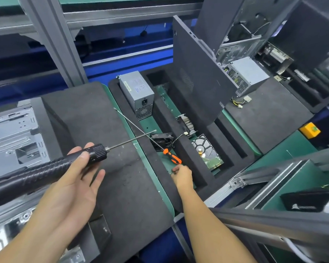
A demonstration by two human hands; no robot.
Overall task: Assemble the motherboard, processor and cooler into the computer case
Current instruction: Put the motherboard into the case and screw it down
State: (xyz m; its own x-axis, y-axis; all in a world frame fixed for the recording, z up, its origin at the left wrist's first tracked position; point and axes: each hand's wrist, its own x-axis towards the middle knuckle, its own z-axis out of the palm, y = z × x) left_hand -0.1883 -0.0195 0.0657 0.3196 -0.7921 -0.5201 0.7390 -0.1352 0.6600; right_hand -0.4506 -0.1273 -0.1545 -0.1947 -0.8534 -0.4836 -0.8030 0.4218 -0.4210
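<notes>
Fingers (98,177) of the palm-up left hand (74,183) cradle one electric screwdriver (46,171), the thumb over it, while the outstretched right hand (181,176) curls, grip unclear, beside one orange screwdriver (172,155), and the computer case (10,130) lies far left.

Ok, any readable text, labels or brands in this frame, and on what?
Label on the grey power supply in the foam tray: printed lines, too small to read.
Black box at lower right: a white logo and a word, too blurred to read.
No other text shows, so nothing can be quoted.
</notes>
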